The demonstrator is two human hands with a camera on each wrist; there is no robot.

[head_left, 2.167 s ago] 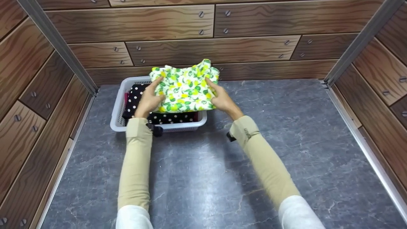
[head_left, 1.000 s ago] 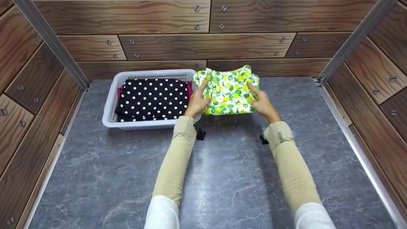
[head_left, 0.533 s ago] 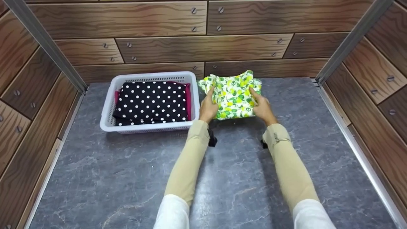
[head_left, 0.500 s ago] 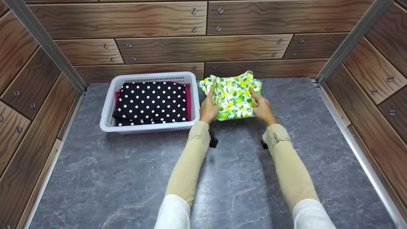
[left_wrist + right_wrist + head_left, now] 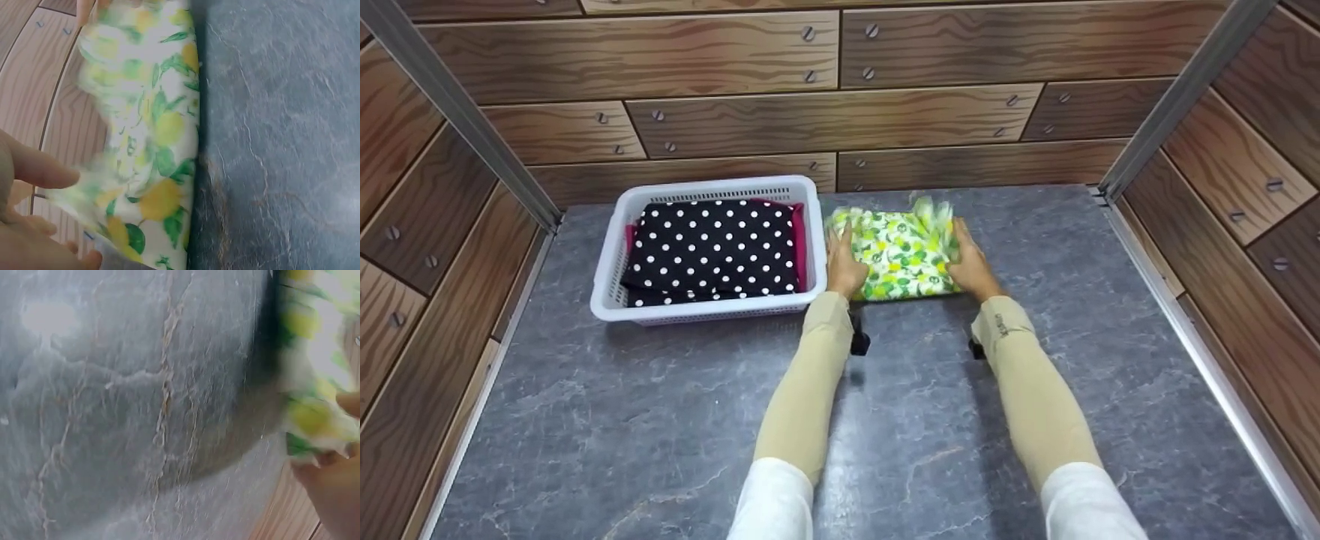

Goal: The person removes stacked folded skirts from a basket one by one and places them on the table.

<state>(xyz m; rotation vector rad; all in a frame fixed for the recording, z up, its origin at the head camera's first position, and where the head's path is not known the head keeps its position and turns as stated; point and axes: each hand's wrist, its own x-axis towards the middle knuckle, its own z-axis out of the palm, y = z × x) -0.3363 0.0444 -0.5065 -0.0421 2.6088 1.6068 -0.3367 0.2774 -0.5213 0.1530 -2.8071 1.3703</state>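
Observation:
A folded lemon-print garment (image 5: pixel 900 255), white with yellow and green, lies low over the dark floor just right of the basket; its far edge is blurred by motion. My left hand (image 5: pixel 846 262) is at the garment's left side, between it and the basket. In the left wrist view, the thumb and fingers stand apart beside the cloth's blurred corner. My right hand (image 5: pixel 973 262) stands along the right side with its fingers pointing away from me. In the right wrist view, that hand's fingertips (image 5: pixel 323 458) are right at the cloth's edge.
A white plastic basket (image 5: pixel 712 307) holds a folded black polka-dot garment (image 5: pixel 709 247) over a crimson cloth (image 5: pixel 799 247). Wood-patterned walls (image 5: pixel 735 124) and metal corner posts (image 5: pixel 457 112) enclose the grey marbled floor (image 5: pixel 660 420).
Both hands carried the lemon-print garment from above the basket to its right, then lowered it. The fingers have since loosened to its sides, and its far edge has dropped. The polka-dot garment is uncovered.

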